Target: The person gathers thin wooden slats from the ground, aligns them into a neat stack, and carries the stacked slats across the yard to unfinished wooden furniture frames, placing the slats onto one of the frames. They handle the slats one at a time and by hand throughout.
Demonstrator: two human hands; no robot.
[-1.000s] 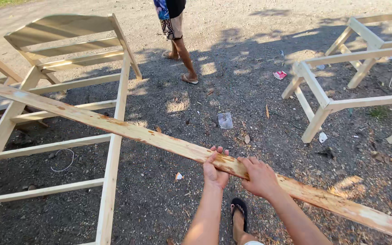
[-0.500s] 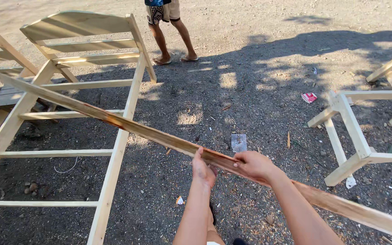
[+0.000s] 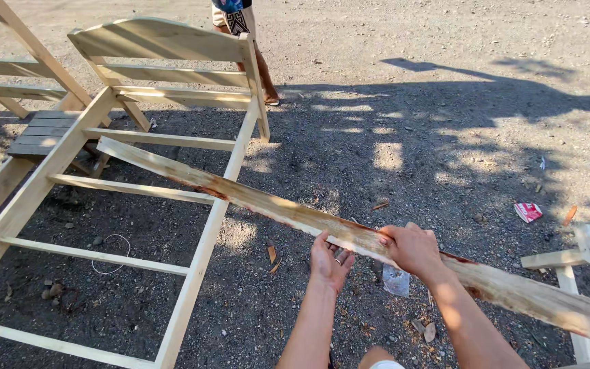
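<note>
Left hand (image 3: 329, 263) fingers cupped under long plank (image 3: 274, 205), right hand (image 3: 414, 247) fingers wrapped over top; plank runs diagonally, centre-left to lower right, end cut off. One bed frame (image 3: 192, 266) left, partly cropped. Bystander legs (image 3: 244, 41) top, torso hidden. Dirt ground (image 3: 411, 82), shadowed.

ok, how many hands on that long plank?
2. The left hand cups the long plank from below; the right hand grips over its top, just beside. The person standing behind the bed frame isn't touching it.

Wooden bed frame (image 3: 192, 198), red packet (image 3: 528, 211), perhaps litter.
</note>
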